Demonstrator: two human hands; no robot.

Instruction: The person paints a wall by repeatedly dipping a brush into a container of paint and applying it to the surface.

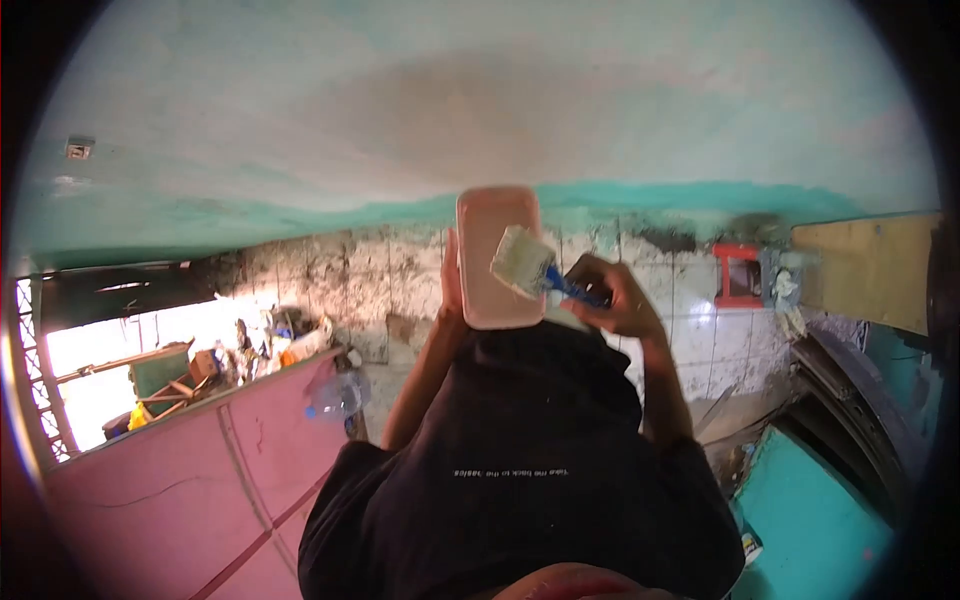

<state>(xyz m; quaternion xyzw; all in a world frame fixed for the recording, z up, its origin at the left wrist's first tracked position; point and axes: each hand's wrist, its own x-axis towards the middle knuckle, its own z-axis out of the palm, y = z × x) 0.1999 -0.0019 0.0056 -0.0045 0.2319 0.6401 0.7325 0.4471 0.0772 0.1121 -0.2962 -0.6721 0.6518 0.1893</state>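
Observation:
My left hand [452, 275] holds a pink rectangular plastic tub [463, 262] by its left side, most of its fingers hidden behind the tub. A pale, smooth liquid that looks like paint [489, 215] is inside. My right hand [622, 300] is closed round the blue handle of a wide paintbrush [522, 262]. Its pale bristles lie over the right half of the tub in this view, tilted up and to the left. Ahead of both hands rises a wall [500, 100] with whitish paint over turquoise.
Stained floor tiles [385, 270] lie below. At the left are a pink panel [170, 500], a clear plastic bottle [342, 396] and cluttered items [270, 340]. A red-framed object [736, 262], a wooden board [870, 265] and a turquoise panel [810, 520] stand at the right.

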